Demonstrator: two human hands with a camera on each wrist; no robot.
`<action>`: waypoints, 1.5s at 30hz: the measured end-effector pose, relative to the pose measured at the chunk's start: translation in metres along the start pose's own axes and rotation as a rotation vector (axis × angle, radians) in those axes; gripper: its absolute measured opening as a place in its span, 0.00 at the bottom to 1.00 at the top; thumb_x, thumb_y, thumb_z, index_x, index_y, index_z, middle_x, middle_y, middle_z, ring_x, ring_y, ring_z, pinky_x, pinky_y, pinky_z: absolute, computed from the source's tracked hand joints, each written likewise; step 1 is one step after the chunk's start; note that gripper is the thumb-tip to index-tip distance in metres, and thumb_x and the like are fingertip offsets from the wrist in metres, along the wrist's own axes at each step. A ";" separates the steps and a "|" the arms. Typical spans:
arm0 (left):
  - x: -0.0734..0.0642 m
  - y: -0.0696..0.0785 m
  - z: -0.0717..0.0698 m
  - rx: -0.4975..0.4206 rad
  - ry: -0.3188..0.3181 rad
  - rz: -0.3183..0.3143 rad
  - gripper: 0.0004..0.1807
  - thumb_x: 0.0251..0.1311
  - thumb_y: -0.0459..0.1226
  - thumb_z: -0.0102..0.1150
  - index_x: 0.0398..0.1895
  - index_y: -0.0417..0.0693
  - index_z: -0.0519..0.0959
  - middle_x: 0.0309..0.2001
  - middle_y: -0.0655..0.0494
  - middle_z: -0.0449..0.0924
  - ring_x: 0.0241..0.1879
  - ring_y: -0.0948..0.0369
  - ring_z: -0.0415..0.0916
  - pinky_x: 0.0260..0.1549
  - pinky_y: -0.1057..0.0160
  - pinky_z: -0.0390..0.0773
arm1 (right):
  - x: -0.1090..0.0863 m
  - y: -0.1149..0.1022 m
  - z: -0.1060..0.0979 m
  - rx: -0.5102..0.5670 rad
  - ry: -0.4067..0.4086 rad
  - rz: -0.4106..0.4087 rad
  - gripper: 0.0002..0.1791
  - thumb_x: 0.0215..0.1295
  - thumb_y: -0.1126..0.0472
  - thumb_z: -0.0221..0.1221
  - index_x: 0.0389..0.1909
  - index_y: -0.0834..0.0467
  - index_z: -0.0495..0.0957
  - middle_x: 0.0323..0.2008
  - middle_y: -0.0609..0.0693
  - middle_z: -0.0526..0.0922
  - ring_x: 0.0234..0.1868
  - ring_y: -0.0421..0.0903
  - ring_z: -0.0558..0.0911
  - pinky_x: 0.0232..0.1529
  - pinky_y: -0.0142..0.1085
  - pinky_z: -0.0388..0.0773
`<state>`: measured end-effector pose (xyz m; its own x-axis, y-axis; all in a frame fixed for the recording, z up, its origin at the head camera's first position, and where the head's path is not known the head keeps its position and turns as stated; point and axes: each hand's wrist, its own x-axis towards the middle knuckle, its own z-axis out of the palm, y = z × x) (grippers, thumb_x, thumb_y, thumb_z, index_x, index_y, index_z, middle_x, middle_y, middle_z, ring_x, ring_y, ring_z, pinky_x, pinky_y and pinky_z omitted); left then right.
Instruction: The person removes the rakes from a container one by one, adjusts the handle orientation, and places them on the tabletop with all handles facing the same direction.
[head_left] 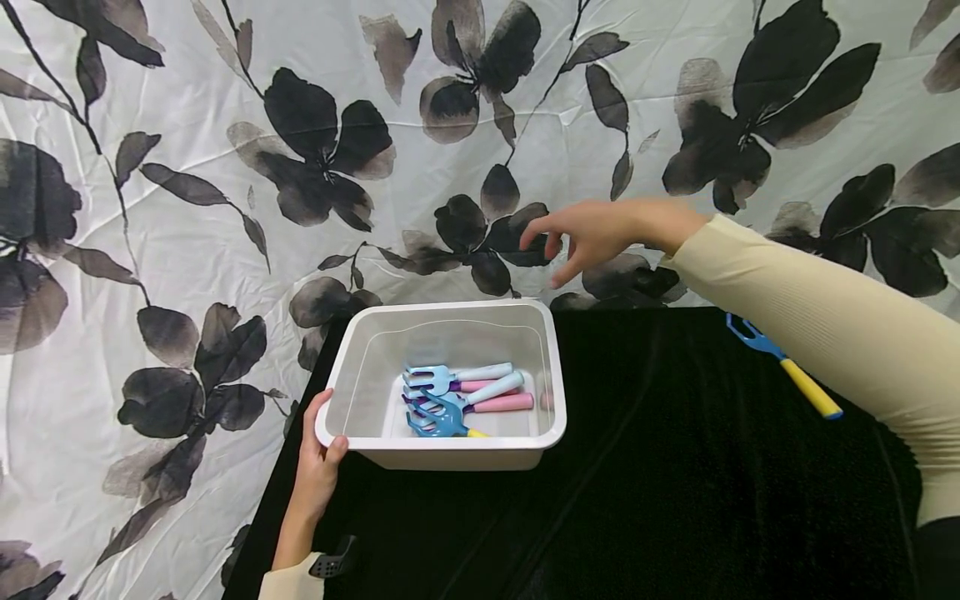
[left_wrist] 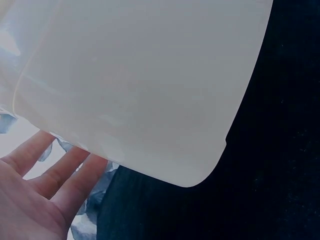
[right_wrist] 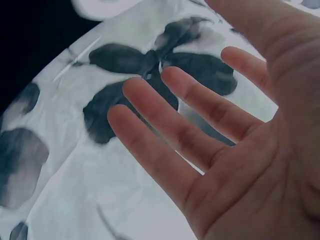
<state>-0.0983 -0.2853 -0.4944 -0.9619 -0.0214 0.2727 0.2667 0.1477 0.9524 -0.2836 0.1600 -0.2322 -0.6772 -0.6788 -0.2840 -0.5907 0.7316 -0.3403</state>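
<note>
My left hand (head_left: 318, 467) grips the white plastic bin (head_left: 442, 444) at its near left corner, thumb at the rim; in the left wrist view its fingers (left_wrist: 60, 175) lie along the bin's outer wall. In the bin lie several small garden hand forks: a light-blue one (head_left: 483, 372), pink-handled tools (head_left: 504, 403) partly covered, and a blue fork with a yellow handle (head_left: 442, 419), its handle mostly hidden by the near rim. Above and behind the bin's far right corner, my right hand (head_left: 588, 235) hovers with fingers loosely spread, holding nothing.
Another blue hand fork with a yellow handle (head_left: 810, 388) lies on the black cloth (head_left: 675, 483) at the right, partly under my right sleeve in the view. Behind and to the left hangs a white floral sheet (head_left: 225, 100). My left wrist wears a dark band (head_left: 330, 565).
</note>
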 end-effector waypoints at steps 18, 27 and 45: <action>0.000 -0.004 -0.007 -0.006 -0.014 0.042 0.38 0.67 0.30 0.54 0.79 0.50 0.55 0.69 0.53 0.61 0.59 0.45 0.64 0.51 0.68 0.72 | 0.067 -0.050 0.038 0.071 -0.153 -0.077 0.36 0.63 0.48 0.71 0.70 0.42 0.67 0.59 0.54 0.81 0.58 0.49 0.78 0.52 0.46 0.79; 0.001 -0.003 -0.009 0.002 -0.018 0.024 0.39 0.66 0.29 0.52 0.80 0.51 0.55 0.70 0.53 0.60 0.59 0.44 0.64 0.51 0.69 0.73 | 0.095 -0.057 0.065 0.198 -0.263 -0.069 0.36 0.64 0.51 0.71 0.70 0.42 0.66 0.59 0.55 0.79 0.53 0.50 0.82 0.47 0.47 0.82; 0.004 -0.007 -0.009 -0.009 -0.019 0.054 0.38 0.68 0.36 0.58 0.79 0.48 0.55 0.67 0.53 0.62 0.57 0.45 0.65 0.50 0.67 0.73 | 0.140 -0.070 0.148 0.318 -0.563 -0.012 0.35 0.62 0.54 0.72 0.67 0.52 0.66 0.51 0.54 0.81 0.52 0.57 0.82 0.51 0.54 0.81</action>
<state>-0.1033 -0.2957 -0.4990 -0.9470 0.0051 0.3212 0.3187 0.1390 0.9376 -0.2726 0.0042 -0.3804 -0.2863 -0.6793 -0.6757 -0.3794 0.7280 -0.5711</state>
